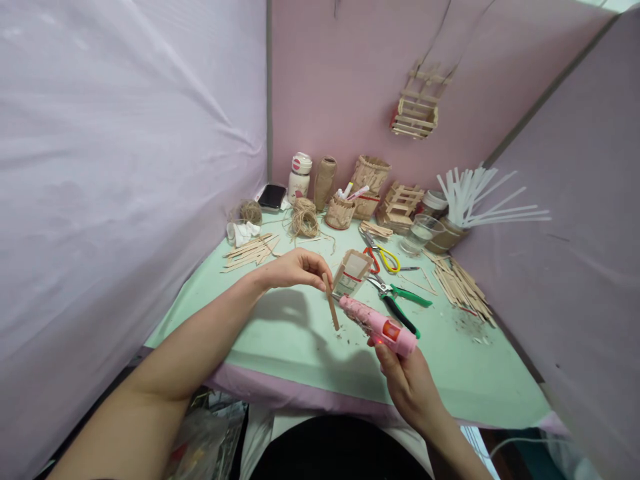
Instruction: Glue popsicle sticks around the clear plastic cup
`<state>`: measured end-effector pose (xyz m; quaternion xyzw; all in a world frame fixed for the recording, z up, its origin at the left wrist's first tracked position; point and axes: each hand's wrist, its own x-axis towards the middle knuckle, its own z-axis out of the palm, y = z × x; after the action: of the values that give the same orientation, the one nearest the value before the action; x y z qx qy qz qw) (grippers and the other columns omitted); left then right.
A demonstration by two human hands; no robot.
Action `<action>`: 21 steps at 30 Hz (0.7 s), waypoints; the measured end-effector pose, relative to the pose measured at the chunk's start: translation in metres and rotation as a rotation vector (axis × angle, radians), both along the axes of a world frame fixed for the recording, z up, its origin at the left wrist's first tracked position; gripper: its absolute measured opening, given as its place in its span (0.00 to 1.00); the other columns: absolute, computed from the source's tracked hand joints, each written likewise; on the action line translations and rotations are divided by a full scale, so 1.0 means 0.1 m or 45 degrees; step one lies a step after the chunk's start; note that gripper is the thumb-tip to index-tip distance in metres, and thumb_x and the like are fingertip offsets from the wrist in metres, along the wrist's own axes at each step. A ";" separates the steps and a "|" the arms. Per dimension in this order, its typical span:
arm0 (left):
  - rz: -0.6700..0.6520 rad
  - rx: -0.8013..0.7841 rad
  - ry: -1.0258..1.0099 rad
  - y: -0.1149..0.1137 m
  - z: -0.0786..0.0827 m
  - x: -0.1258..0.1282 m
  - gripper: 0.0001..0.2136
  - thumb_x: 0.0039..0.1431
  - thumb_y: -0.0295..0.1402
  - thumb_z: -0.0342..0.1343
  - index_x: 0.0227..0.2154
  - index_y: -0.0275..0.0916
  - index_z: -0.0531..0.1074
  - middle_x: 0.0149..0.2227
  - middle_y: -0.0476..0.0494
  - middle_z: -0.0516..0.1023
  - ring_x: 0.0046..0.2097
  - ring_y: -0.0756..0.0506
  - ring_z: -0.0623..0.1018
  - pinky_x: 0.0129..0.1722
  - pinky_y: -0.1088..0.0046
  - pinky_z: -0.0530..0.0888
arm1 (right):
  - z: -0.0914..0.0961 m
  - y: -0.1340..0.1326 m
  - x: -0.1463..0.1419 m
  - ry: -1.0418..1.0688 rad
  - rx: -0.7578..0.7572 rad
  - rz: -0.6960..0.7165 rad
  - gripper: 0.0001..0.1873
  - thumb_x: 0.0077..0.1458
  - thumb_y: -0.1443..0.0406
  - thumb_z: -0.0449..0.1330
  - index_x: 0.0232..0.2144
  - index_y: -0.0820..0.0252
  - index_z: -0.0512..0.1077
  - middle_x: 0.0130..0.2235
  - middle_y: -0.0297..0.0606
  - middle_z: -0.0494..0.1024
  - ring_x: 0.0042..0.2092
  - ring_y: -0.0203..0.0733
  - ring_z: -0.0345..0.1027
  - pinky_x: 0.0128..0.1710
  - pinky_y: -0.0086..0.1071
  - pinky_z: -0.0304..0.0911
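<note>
Pinched in the fingers of my left hand (305, 267) is a flat wooden craft stick (332, 309), slanting down over the table. My right hand (407, 383) is wrapped round the handle of a pink hot glue gun (377, 325), whose red light glows. The gun's nozzle points left at the stick, near its upper part; whether they touch I cannot tell. Just behind the nozzle stands a small carton-like piece (351, 272) edged with wooden strips. Green-handled pruning shears (400, 300) lie to the right of it.
Scissors (383, 257), craft sticks (460, 287), a clear cup (421, 233) and white glue sticks (473, 193) are on the right. Jute twine (304, 219), a phone (272, 197) and more sticks (250, 251) lie at the back left. A small wooden swing-like rack (416, 110) hangs above.
</note>
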<state>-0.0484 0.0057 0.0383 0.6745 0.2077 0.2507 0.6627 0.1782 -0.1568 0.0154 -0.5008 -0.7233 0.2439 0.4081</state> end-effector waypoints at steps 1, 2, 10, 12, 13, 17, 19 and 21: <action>-0.003 -0.002 0.000 0.00 0.00 0.00 0.13 0.41 0.33 0.72 0.29 0.33 0.79 0.29 0.42 0.82 0.32 0.49 0.79 0.35 0.76 0.74 | -0.01 0.00 0.00 0.005 -0.009 -0.003 0.24 0.65 0.52 0.47 0.56 0.55 0.69 0.37 0.41 0.76 0.36 0.44 0.71 0.33 0.34 0.69; -0.005 -0.002 -0.001 0.00 0.00 0.00 0.13 0.41 0.33 0.72 0.29 0.33 0.80 0.29 0.42 0.82 0.32 0.50 0.79 0.35 0.77 0.74 | -0.02 0.00 0.00 0.012 -0.011 -0.010 0.24 0.65 0.52 0.47 0.55 0.55 0.69 0.37 0.41 0.77 0.35 0.44 0.71 0.33 0.34 0.69; -0.008 -0.013 0.001 0.01 -0.01 0.00 0.13 0.41 0.32 0.72 0.30 0.31 0.79 0.29 0.42 0.82 0.32 0.51 0.79 0.36 0.77 0.74 | -0.03 -0.01 0.01 -0.008 -0.080 -0.075 0.27 0.64 0.49 0.47 0.54 0.57 0.71 0.42 0.43 0.78 0.40 0.47 0.73 0.36 0.34 0.70; -0.010 -0.017 -0.004 0.01 -0.01 0.00 0.13 0.41 0.32 0.72 0.30 0.31 0.79 0.29 0.42 0.82 0.32 0.51 0.79 0.37 0.77 0.74 | -0.05 -0.02 0.01 -0.010 -0.111 -0.111 0.28 0.63 0.47 0.47 0.51 0.58 0.73 0.36 0.42 0.78 0.36 0.46 0.72 0.33 0.34 0.69; -0.011 -0.020 -0.006 0.01 -0.02 0.00 0.13 0.41 0.32 0.72 0.30 0.31 0.79 0.29 0.42 0.82 0.32 0.51 0.79 0.37 0.77 0.74 | -0.06 -0.02 0.02 -0.012 -0.121 -0.126 0.28 0.63 0.47 0.47 0.49 0.58 0.73 0.33 0.42 0.77 0.34 0.46 0.71 0.32 0.34 0.69; -0.012 -0.034 -0.004 0.01 -0.02 0.00 0.13 0.41 0.31 0.72 0.30 0.31 0.79 0.29 0.43 0.82 0.32 0.51 0.79 0.36 0.77 0.74 | -0.09 -0.02 0.04 -0.021 -0.127 -0.145 0.27 0.62 0.47 0.47 0.48 0.58 0.74 0.30 0.40 0.75 0.30 0.44 0.69 0.29 0.34 0.68; -0.015 -0.035 -0.004 0.01 -0.02 0.00 0.13 0.41 0.31 0.72 0.30 0.31 0.79 0.29 0.43 0.82 0.32 0.51 0.79 0.36 0.77 0.74 | -0.10 -0.02 0.04 -0.030 -0.125 -0.144 0.27 0.62 0.47 0.47 0.48 0.58 0.74 0.29 0.39 0.74 0.30 0.44 0.69 0.29 0.34 0.67; -0.017 -0.029 -0.005 0.01 -0.02 -0.01 0.13 0.41 0.32 0.72 0.30 0.32 0.79 0.29 0.43 0.82 0.33 0.51 0.79 0.36 0.78 0.74 | -0.09 -0.02 0.04 -0.048 -0.120 -0.142 0.27 0.63 0.47 0.47 0.47 0.58 0.74 0.28 0.39 0.74 0.29 0.44 0.68 0.29 0.34 0.67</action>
<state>-0.0490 0.0071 0.0365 0.6678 0.2048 0.2453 0.6723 0.1824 -0.1589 0.0060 -0.5634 -0.6896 0.2450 0.3834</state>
